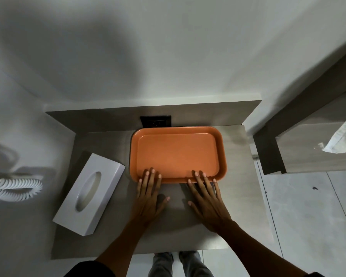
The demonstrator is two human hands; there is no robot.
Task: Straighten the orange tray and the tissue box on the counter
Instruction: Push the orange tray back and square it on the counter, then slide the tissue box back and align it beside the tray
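Observation:
An empty orange tray (177, 152) lies on the grey counter (238, 176), its far edge close to the back panel and nearly square to it. My left hand (150, 194) and my right hand (207, 198) lie flat with fingers spread, fingertips resting on the tray's near rim; neither grips it. A white tissue box (90, 190) lies to the left of the tray, turned at an angle to the counter's edges, with its oval slot facing up. Nothing touches the box.
A black wall socket (156, 121) sits in the back panel just behind the tray. A white coiled cord (14, 188) hangs on the left wall. To the right stands a wooden unit (308, 148) with a white towel (344, 136). Tiled floor lies below.

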